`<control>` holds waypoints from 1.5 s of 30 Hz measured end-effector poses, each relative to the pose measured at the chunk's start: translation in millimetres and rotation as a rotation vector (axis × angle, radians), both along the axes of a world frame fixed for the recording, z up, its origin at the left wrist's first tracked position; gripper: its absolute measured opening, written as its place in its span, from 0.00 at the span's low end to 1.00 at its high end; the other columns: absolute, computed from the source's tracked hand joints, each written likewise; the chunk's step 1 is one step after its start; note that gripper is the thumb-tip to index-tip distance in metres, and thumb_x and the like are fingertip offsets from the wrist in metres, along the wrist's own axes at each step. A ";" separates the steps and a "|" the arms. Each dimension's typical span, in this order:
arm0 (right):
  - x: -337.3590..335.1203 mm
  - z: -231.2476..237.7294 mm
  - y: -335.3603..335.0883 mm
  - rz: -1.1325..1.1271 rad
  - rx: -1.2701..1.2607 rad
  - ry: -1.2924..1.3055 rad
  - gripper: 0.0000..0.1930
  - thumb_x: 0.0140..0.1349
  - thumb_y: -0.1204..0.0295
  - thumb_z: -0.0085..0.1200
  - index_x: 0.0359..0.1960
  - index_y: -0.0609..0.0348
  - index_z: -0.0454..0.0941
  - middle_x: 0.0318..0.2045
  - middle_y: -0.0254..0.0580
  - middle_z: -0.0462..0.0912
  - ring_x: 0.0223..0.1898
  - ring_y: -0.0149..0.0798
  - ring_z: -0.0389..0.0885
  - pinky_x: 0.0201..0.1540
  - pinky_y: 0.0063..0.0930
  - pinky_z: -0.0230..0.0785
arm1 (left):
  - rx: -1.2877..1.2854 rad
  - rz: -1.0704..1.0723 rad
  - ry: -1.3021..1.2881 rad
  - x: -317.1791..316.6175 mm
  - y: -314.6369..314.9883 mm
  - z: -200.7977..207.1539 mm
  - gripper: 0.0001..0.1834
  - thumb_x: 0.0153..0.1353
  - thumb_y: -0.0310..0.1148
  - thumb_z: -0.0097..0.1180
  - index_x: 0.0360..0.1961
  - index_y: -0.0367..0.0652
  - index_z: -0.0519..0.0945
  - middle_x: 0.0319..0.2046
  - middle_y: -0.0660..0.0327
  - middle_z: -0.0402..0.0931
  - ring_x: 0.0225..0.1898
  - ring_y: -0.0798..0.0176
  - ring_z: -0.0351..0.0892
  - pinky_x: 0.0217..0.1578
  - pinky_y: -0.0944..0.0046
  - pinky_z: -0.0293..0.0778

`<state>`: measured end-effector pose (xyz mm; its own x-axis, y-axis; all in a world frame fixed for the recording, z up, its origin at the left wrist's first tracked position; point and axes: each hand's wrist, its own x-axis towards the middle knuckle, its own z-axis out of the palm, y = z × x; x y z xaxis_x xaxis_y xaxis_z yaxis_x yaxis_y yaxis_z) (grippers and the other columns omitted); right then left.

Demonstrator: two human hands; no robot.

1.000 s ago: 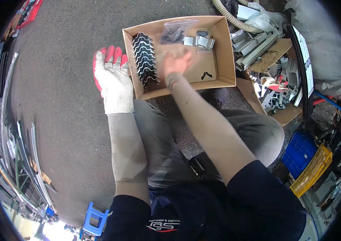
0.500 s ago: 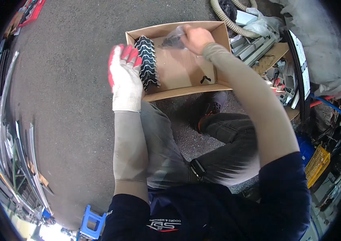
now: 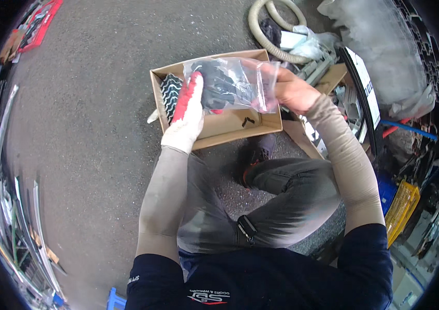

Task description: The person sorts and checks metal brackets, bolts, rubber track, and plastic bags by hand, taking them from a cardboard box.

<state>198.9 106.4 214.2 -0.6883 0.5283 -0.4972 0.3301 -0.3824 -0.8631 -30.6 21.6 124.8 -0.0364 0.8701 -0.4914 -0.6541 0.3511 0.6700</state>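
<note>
Over a shallow cardboard box [image 3: 230, 139], a clear plastic bag [image 3: 243, 77] with black parts bunched in its left end is held up between both hands. My left hand [image 3: 187, 108], in a white glove with red fingers, grips the filled end, its thumb in front. Bare, my right hand [image 3: 296, 94] holds the other end; its fingertips show blurred through the plastic, and I cannot tell if they are inside or behind it. In the box, dark pieces with wavy light edges [image 3: 170, 95] line the left side. A small black piece [image 3: 248, 122] lies on the box bottom.
Left of the box, a white thing [image 3: 153, 116] rests on the dark floor. A beige hose [image 3: 255, 26] curls behind at right. Metal profiles [image 3: 319, 70] and scraps lie to the right, near a yellow crate [image 3: 403, 213]. Long strips [image 3: 3, 139] line the far left.
The right hand has lifted the bag out of the box. The left hand has moved right and closed on its filled end. The box now appears lower and farther left in view.
</note>
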 end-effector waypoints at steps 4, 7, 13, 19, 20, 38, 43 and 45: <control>-3.7 -25.2 7.9 0.241 0.482 -0.113 0.32 0.67 0.59 0.60 0.71 0.51 0.65 0.60 0.49 0.77 0.57 0.40 0.77 0.60 0.33 0.71 | 0.040 0.073 0.298 -2.0 8.1 -17.1 0.22 0.72 0.44 0.55 0.59 0.39 0.77 0.55 0.61 0.78 0.56 0.66 0.74 0.62 0.66 0.65; -1.5 -36.6 7.9 0.147 0.329 -0.110 0.29 0.66 0.55 0.61 0.65 0.56 0.73 0.55 0.49 0.79 0.56 0.40 0.78 0.59 0.34 0.72 | 0.156 0.040 0.185 0.5 8.0 -18.2 0.22 0.70 0.36 0.58 0.61 0.38 0.75 0.56 0.62 0.77 0.57 0.67 0.74 0.62 0.66 0.64; -19.1 -38.1 -5.0 0.113 0.678 -0.090 0.30 0.68 0.62 0.61 0.68 0.55 0.67 0.54 0.46 0.80 0.55 0.39 0.78 0.59 0.33 0.72 | 0.150 0.150 0.301 6.5 9.0 -3.4 0.25 0.69 0.33 0.58 0.66 0.42 0.72 0.56 0.63 0.77 0.58 0.67 0.74 0.63 0.66 0.64; -17.7 -59.0 6.8 0.106 0.438 -0.019 0.31 0.63 0.55 0.65 0.62 0.60 0.72 0.51 0.43 0.81 0.52 0.35 0.79 0.55 0.32 0.74 | 0.228 -0.096 0.537 18.9 4.2 20.4 0.22 0.64 0.30 0.62 0.58 0.38 0.78 0.51 0.62 0.80 0.52 0.67 0.78 0.56 0.68 0.71; -20.3 -53.7 4.6 0.144 0.495 -0.074 0.30 0.63 0.55 0.65 0.61 0.59 0.73 0.50 0.43 0.81 0.51 0.35 0.79 0.54 0.33 0.74 | 0.224 -0.100 0.535 20.9 3.4 23.1 0.22 0.64 0.30 0.62 0.58 0.38 0.78 0.51 0.62 0.80 0.52 0.67 0.78 0.56 0.68 0.71; -8.2 -85.2 6.9 -0.048 0.218 -0.103 0.22 0.66 0.63 0.63 0.59 0.53 0.74 0.42 0.33 0.83 0.40 0.27 0.80 0.41 0.25 0.77 | -0.093 0.012 0.564 44.2 32.4 -1.9 0.17 0.68 0.36 0.61 0.53 0.38 0.82 0.45 0.63 0.83 0.44 0.70 0.80 0.46 0.69 0.74; 12.5 -92.5 11.6 -0.187 0.019 -0.181 0.20 0.68 0.67 0.57 0.61 0.49 0.76 0.42 0.35 0.83 0.36 0.28 0.80 0.37 0.27 0.76 | -0.120 -0.098 0.269 34.0 44.1 -47.6 0.19 0.67 0.38 0.61 0.55 0.40 0.81 0.47 0.61 0.83 0.47 0.66 0.80 0.48 0.67 0.75; 19.0 -108.5 12.8 -0.221 0.016 -0.150 0.20 0.68 0.66 0.57 0.61 0.49 0.75 0.43 0.35 0.83 0.37 0.29 0.80 0.37 0.28 0.76 | -0.125 -0.154 0.142 36.3 50.0 -65.7 0.20 0.67 0.39 0.62 0.55 0.41 0.80 0.48 0.61 0.82 0.48 0.65 0.80 0.49 0.66 0.75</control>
